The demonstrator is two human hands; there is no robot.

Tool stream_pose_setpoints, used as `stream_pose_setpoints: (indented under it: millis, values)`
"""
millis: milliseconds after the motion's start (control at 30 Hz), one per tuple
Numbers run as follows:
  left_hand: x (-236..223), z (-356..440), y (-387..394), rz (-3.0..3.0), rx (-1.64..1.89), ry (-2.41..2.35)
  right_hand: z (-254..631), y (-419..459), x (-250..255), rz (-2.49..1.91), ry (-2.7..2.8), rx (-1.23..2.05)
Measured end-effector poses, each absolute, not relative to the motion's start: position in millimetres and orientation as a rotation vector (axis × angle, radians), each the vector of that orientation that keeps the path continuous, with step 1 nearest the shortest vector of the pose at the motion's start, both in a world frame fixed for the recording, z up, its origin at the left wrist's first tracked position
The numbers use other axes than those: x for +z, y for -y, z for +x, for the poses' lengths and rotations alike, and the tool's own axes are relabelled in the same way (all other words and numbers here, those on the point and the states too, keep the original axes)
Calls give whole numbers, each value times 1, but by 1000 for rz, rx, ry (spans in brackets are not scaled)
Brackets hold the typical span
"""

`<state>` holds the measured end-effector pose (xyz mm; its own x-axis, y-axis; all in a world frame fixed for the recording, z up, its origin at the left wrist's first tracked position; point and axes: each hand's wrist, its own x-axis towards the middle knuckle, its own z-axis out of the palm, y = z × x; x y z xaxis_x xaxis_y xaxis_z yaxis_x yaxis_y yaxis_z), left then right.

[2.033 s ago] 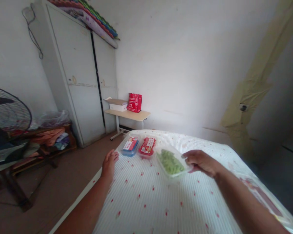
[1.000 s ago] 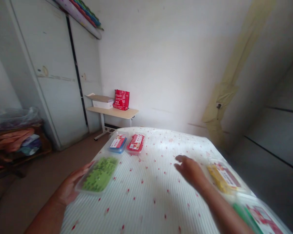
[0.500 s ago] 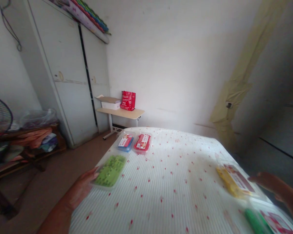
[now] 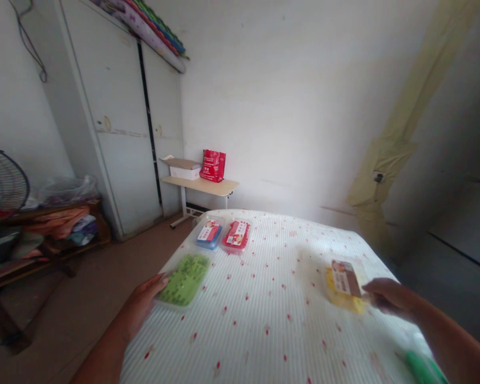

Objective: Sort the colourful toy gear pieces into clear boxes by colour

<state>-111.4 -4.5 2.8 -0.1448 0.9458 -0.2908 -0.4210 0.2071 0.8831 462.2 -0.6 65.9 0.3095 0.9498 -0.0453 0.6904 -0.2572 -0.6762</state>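
Note:
A clear plastic box of green pieces [image 4: 185, 280] lies near the table's left edge. My left hand [image 4: 148, 293] grips its left side, fingers partly hidden by the rim. At the right, my right hand [image 4: 388, 298] is closed on the near right edge of a clear plastic box of yellow pieces [image 4: 345, 285] with a brown and white label. That box is slightly blurred and looks lifted off the cloth. Beyond the green box sit a box with blue contents [image 4: 209, 234] and a box with red contents [image 4: 237, 236], side by side.
The table [image 4: 260, 325] has a striped white cloth with red specks. A box with green contents [image 4: 424, 368] lies at the lower right, partly cut off. Behind stand a small desk [image 4: 220, 186] with a red bag [image 4: 213, 166], a wardrobe [image 4: 116, 106] and, leftward, a fan [image 4: 4, 181].
My right hand let go of the green-piece box, reached right, took hold of the yellow box and moved it leftward. My left hand took the green-piece box to the left edge.

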Motion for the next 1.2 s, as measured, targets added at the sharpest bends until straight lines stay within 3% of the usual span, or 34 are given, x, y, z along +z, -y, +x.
stream_pose_setpoints:
  millis: [67,133,433,700,967,1200]
  values:
    - [2,-111,4,614,1340,-1154,431,-4,65,-1906,1314,1056]
    - [1,-111,4,620,1346,-1146,395,-6,64,-1755,1257,1258]
    - [3,-109,6,644,1337,-1121,240,-6,63,-1566,1234,1553]
    - [2,-109,5,628,1356,-1116,171,-1,40,-1552,1177,1574]
    - [-6,-114,3,655,1368,-1130,168,6,27,-1479,1196,1535]
    - [-5,-114,4,622,1386,-1165,240,47,72,-1557,1669,1010]
